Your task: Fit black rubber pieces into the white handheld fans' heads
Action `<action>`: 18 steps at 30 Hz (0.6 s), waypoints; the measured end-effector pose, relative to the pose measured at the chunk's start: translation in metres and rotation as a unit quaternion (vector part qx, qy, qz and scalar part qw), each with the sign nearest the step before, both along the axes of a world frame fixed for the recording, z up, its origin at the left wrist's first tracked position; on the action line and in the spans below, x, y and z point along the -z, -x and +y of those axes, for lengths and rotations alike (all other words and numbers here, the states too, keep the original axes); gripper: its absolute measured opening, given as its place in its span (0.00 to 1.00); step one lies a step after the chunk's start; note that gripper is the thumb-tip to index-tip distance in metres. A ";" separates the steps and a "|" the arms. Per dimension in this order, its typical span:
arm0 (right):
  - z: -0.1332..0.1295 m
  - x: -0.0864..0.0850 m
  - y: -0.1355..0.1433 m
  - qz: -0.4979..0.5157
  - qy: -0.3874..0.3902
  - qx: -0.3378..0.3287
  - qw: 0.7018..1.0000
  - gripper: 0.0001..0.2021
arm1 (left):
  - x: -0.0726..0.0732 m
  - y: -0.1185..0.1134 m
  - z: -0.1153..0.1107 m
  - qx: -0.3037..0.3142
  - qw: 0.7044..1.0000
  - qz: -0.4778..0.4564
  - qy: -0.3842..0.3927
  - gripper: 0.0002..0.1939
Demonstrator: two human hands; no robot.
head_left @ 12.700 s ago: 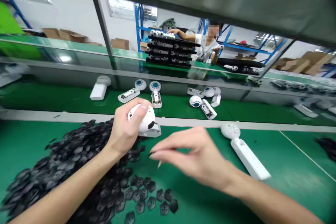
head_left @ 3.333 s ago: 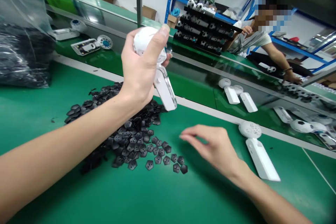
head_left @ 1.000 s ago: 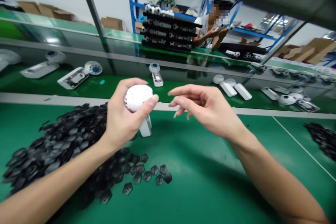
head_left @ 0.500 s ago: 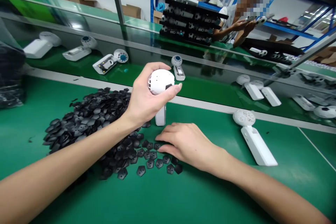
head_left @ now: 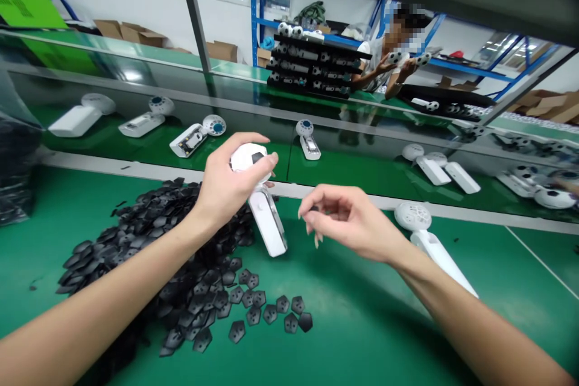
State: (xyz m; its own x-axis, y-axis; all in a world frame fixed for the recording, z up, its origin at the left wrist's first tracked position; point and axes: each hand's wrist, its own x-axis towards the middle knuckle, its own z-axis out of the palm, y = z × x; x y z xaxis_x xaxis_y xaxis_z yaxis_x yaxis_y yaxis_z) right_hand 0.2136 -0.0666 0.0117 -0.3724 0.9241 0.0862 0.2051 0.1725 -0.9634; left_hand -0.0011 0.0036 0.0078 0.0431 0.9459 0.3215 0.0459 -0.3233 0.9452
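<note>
Up from the green tabletop (head_left: 362, 338) came the right hand (head_left: 346, 217), pinching a small black plastic piece (head_left: 314, 208).
At mid-frame, the left hand (head_left: 222, 184) curled round the ball-shaped top of a white plastic device (head_left: 266, 226), its handle hanging between both hands, apart from the right; black pentagonal pieces (head_left: 154, 247) lay heaped lower left.

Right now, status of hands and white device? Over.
Left hand: grip closed on white ball-headed device, handle angled down. Right hand pinches small black piece, apart from device. Black pentagon pile under left forearm, seemingly blocking neither hand.
</note>
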 end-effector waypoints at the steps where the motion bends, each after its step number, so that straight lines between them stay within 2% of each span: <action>1: 0.003 -0.002 -0.003 0.027 0.021 0.005 0.999 0.05 | -0.001 -0.002 -0.001 0.012 0.998 -0.040 0.054 0.19; 3: 0.006 -0.002 -0.006 0.063 0.048 0.004 0.997 0.10 | -0.003 -0.006 -0.003 0.032 0.985 -0.092 0.141 0.21; 6: 0.006 0.003 -0.005 0.088 0.059 -0.001 0.994 0.08 | -0.001 -0.010 -0.007 0.053 0.968 -0.112 0.217 0.24; 14: 0.005 0.009 0.000 0.079 -0.042 0.050 0.995 0.06 | 0.008 -0.019 -0.021 0.080 0.951 -0.100 0.280 0.27; 18: 0.005 0.011 0.005 0.112 -0.046 0.095 0.988 0.03 | 0.006 -0.022 -0.029 0.098 0.944 -0.103 0.299 0.28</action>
State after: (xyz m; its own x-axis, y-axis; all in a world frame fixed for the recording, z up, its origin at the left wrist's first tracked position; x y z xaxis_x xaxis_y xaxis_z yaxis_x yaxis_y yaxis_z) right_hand 0.2087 -0.0621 0.0004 -0.1554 0.9597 0.2342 0.0257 0.2409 -0.9702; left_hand 0.0210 -0.0249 0.0013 0.2311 0.9412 -0.2465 -0.1643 0.2874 0.9436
